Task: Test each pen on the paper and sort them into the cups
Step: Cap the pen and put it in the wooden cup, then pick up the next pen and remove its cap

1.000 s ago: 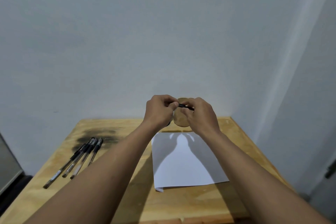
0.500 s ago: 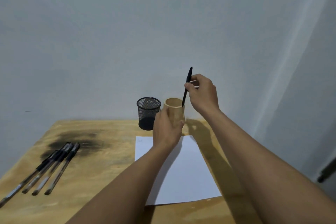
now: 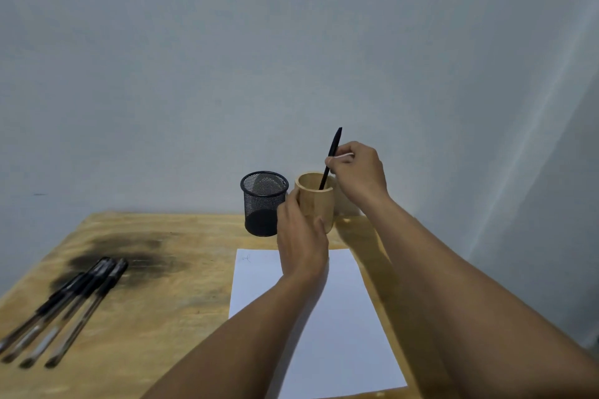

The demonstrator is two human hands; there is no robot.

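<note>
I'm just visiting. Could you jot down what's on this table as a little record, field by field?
Right hand: pinches black pen, its lower end inside the wooden cup
Left hand: grips the wooden cup's side
Mesh cup: black, left of the wooden cup, no pen sticking out
Loose pens: about four, lying together, far left
Paper: white, small scribble near top-left corner
Table: wooden, dark stain

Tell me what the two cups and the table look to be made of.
Black cup: likely metal wire mesh, matte black; you can see through its fine lattice.
Tan cup: probably bamboo or wood, smooth and unpainted, the same pale colour all over.
Table: wood, possibly plywood, with visible grain and a dark sooty stain.
</note>
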